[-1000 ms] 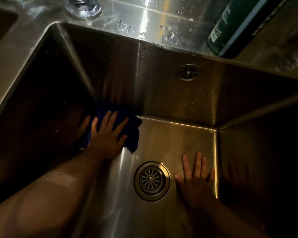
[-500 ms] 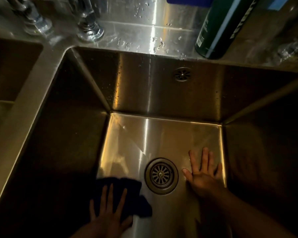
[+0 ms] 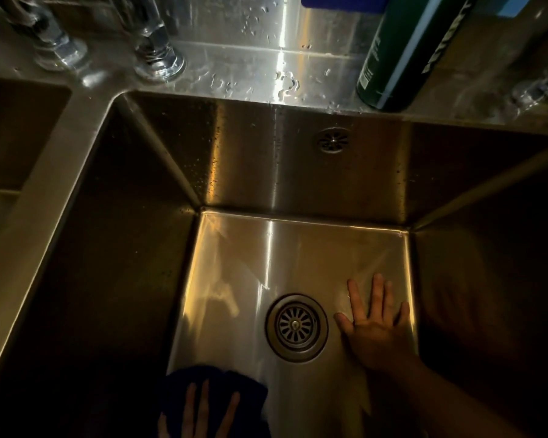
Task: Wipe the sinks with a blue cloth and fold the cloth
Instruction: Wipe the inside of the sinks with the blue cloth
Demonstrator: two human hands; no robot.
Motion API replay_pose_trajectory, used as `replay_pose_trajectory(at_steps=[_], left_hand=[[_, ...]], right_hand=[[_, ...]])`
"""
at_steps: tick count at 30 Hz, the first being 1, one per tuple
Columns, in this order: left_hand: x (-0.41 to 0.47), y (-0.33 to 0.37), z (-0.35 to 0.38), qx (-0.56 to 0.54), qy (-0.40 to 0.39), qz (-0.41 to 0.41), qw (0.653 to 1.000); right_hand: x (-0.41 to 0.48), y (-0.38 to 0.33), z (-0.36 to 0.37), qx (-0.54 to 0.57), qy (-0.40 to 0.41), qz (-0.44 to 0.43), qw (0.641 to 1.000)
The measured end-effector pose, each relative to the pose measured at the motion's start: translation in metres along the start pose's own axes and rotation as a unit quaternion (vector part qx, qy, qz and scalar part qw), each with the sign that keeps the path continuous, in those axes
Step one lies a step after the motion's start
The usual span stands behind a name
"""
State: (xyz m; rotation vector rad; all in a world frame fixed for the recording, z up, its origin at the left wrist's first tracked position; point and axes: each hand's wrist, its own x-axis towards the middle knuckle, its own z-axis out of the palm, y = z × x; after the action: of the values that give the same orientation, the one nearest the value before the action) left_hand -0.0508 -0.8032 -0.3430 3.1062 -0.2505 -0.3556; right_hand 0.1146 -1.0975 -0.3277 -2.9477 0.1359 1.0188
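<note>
The blue cloth (image 3: 217, 382) lies bunched on the floor of the sink (image 3: 298, 248), beneath the left grip (image 3: 200, 415), whose straight fingers press it; the frame edge cuts off its palm. The right grip (image 3: 377, 330) rests flat, fingers spread, holding nothing, with the drain strainer (image 3: 296, 327) just to its left.

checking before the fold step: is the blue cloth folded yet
Not folded: the blue cloth lies bunched under the left hand.

L hand (image 3: 200, 420), R hand (image 3: 377, 330) flat, fingers spread.
</note>
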Motion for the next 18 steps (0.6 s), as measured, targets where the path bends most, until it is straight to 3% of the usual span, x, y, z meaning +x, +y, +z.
replay_pose_trajectory(at_steps=[1, 3, 5, 6, 8, 16, 18], left_hand=[[0.002, 0.015, -0.004, -0.088, -0.054, -0.021, 0.994], [0.030, 0.016, -0.023, -0.129, -0.138, -0.057, 0.980], [0.059, 0.016, -0.033, -0.070, -0.186, -0.101, 0.975], [0.074, 0.015, -0.031, -0.054, -0.250, -0.109, 0.961], [0.106, 0.016, -0.032, -0.098, -0.341, -0.124, 0.927], [0.260, 0.022, -0.083, -0.167, -0.249, -0.168, 0.939], [0.280, 0.015, -0.087, -0.178, -0.257, -0.169, 0.935]], right_hand=[[0.001, 0.000, 0.001, -0.008, 0.007, 0.000, 1.000], [0.002, 0.002, 0.002, -0.018, 0.012, -0.003, 1.000], [0.003, 0.002, 0.003, -0.016, 0.007, -0.006, 1.000], [0.003, 0.003, 0.004, -0.016, 0.010, -0.007, 1.000], [0.004, 0.003, 0.007, -0.017, 0.014, -0.009, 1.000], [0.010, 0.005, 0.016, -0.029, 0.024, -0.004, 0.999], [0.012, 0.007, 0.017, -0.028, 0.027, -0.002, 0.999]])
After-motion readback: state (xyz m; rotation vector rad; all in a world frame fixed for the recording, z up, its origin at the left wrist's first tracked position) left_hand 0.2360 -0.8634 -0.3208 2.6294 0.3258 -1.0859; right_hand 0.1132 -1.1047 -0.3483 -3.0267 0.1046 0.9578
